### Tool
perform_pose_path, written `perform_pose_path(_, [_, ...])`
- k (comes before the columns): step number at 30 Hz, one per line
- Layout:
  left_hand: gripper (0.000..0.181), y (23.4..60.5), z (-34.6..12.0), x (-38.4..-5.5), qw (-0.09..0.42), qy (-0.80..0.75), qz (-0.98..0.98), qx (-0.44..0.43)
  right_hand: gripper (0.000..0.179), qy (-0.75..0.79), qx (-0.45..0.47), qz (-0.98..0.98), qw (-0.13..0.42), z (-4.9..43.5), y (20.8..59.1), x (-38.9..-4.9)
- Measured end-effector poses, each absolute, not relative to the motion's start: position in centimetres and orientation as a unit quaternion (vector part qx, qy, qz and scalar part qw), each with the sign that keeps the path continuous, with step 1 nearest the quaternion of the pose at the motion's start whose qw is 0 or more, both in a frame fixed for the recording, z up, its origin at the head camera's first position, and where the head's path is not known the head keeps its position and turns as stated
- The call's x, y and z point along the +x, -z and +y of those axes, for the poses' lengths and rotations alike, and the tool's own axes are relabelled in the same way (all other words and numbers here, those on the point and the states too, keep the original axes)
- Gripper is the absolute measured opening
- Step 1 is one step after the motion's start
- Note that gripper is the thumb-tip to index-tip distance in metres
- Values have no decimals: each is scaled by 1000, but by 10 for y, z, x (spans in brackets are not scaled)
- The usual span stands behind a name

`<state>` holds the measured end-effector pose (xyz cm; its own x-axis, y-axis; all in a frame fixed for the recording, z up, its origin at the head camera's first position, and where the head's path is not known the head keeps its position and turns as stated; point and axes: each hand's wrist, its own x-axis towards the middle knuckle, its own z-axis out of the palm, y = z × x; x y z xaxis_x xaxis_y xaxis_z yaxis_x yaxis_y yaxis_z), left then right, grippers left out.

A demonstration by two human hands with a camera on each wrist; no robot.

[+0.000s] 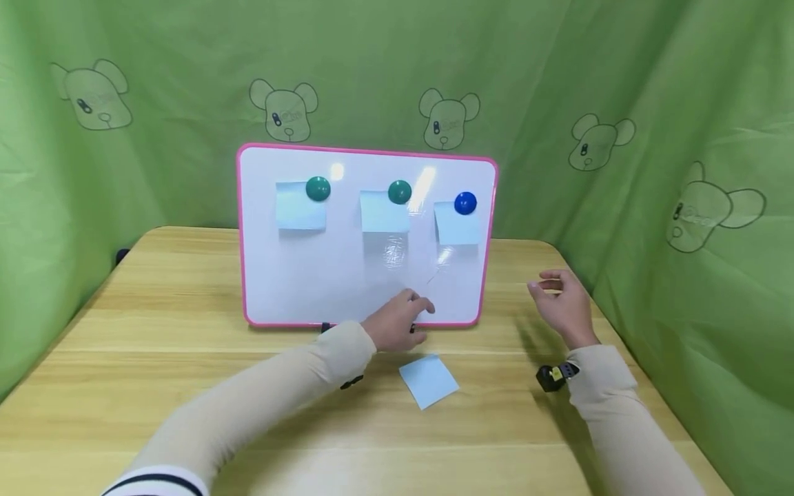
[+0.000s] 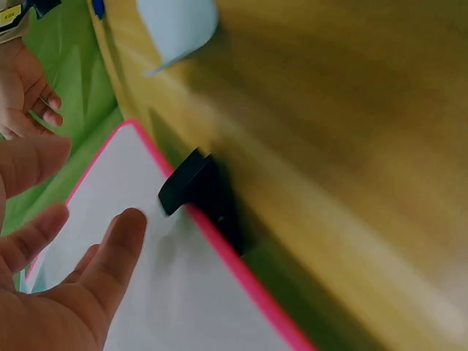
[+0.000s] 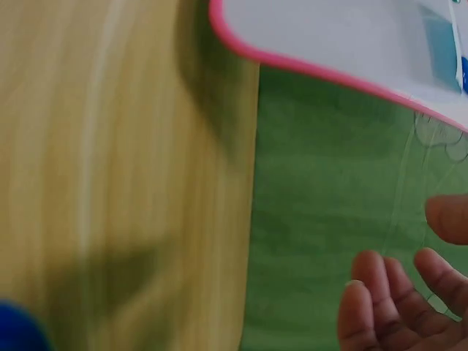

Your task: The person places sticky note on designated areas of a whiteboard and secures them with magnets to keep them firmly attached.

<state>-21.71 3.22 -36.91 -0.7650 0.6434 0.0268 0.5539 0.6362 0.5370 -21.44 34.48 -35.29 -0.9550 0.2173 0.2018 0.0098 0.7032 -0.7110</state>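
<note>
A white board with a pink frame (image 1: 304, 275) stands on the table. It bears light-blue paper notes: the left note (image 1: 294, 213) and middle note (image 1: 381, 217) are under green round magnets (image 1: 318, 189), the right note (image 1: 457, 231) under a blue magnet (image 1: 465, 203). My left hand (image 1: 397, 322) hovers by the board's lower edge, fingers spread and loosely bent, near a black stand foot (image 2: 201, 190). Another light-blue note (image 1: 429, 381) lies on the table, just below that hand. To the right of the board, my right hand (image 1: 564, 310) is raised with loosely bent fingers and nothing in them.
The wooden table (image 1: 155, 303) is enclosed by a green curtain (image 1: 372, 62) with bear drawings at the back and sides. A rounded blue object (image 3: 18, 329) shows at the corner of the right wrist view. A black wrist camera (image 1: 551, 377) sits below my right hand.
</note>
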Motion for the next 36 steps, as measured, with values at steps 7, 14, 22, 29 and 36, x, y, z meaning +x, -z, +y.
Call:
perform_pose_path(7, [50,385,33,-208,124,-225,900,352,59,-340,-56,-936,67,374,367,-202])
perform_pose_path(14, [51,393,38,-197,132,-237,898,348,50,-317,-26,-948,4,400,380,-191])
perform_pose_path(22, [55,395,43,-191,144,-201,895,371,42,-328,2,-935,-136,415,390,-186])
perform_pose_path(29, [48,395,50,-187,155,-180,908,345,42,-323,12,-927,-190,415,392,-182])
perform_pose_path(36, [34,395,51,-189,138,-162,911,353,33,-319,11,-927,-197,410,389,-180])
